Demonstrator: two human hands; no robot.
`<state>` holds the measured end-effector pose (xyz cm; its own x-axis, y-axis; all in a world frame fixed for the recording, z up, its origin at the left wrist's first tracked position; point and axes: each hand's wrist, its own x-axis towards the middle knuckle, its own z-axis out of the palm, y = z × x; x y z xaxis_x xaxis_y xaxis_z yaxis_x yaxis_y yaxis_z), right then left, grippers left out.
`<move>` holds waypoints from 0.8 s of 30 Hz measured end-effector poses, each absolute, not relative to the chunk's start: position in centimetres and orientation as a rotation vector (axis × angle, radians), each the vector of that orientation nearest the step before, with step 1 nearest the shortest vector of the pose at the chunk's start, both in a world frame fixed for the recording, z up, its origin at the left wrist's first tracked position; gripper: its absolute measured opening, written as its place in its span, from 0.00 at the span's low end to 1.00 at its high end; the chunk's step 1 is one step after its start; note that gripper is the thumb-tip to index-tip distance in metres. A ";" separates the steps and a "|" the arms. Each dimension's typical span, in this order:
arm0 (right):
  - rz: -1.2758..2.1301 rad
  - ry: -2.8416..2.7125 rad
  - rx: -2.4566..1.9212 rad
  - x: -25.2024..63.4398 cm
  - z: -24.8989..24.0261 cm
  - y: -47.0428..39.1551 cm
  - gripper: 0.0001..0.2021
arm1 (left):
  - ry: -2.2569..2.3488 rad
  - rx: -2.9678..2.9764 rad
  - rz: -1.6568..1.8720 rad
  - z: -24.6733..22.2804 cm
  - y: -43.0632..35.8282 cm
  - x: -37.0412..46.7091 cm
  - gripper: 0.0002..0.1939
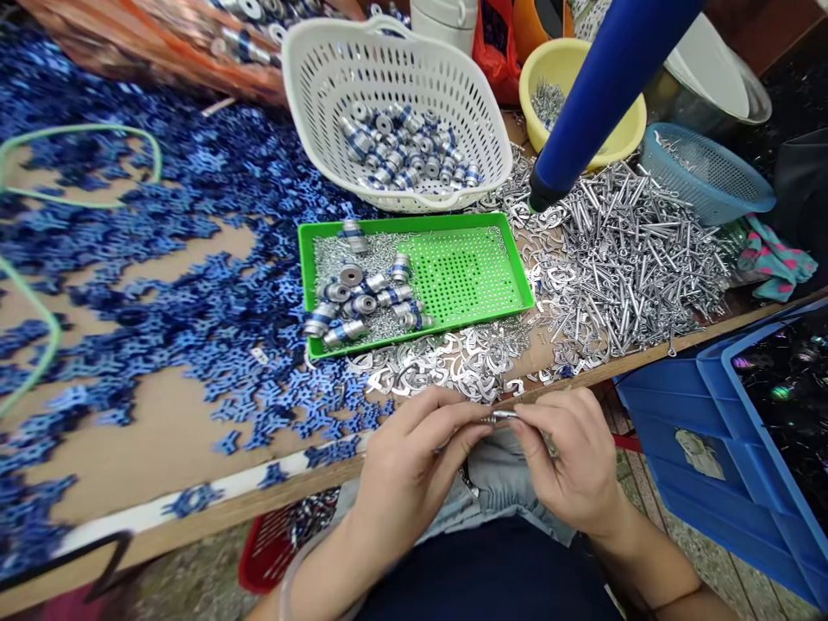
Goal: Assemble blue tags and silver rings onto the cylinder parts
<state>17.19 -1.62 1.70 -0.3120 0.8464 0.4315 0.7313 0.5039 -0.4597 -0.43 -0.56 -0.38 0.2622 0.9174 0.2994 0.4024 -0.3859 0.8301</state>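
Observation:
Just off the front edge of the table, over my lap, my left hand (423, 453) and my right hand (573, 453) meet. A small silver metal pin (504, 415) spans the gap between them. My left thumb and index finger pinch its left end, where something like a small coil shows. The right thumb and fingertips close on the other end. Beyond the hands lies a heap of flat, curved silver pieces (446, 362). Behind that heap sits a green perforated tray (527, 302) with blue-and-silver cylinders (362, 305) and many tiny metal parts.
A white basket (304, 103) of similar cylinders stands behind the tray. Blue three-armed pieces (246, 345) cover the left. Silver rods (634, 267) are piled right, near a yellow bowl (634, 112) and light-blue basket (711, 190). A blue tube (608, 95) hangs overhead. A blue crate (699, 440) stands right.

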 end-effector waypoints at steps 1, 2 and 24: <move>0.236 -2.104 -1.287 17.2 1.8 -1.7 0.08 | 1.199 1.912 1.065 -0.4 -0.6 -0.4 0.08; 0.241 -2.099 -1.286 17.2 1.8 -1.7 0.09 | 1.202 1.908 1.069 -0.3 -0.5 -0.4 0.08; 0.525 -2.146 -1.253 16.2 2.6 -0.6 0.04 | 1.205 1.937 0.785 -0.5 -1.0 -0.3 0.21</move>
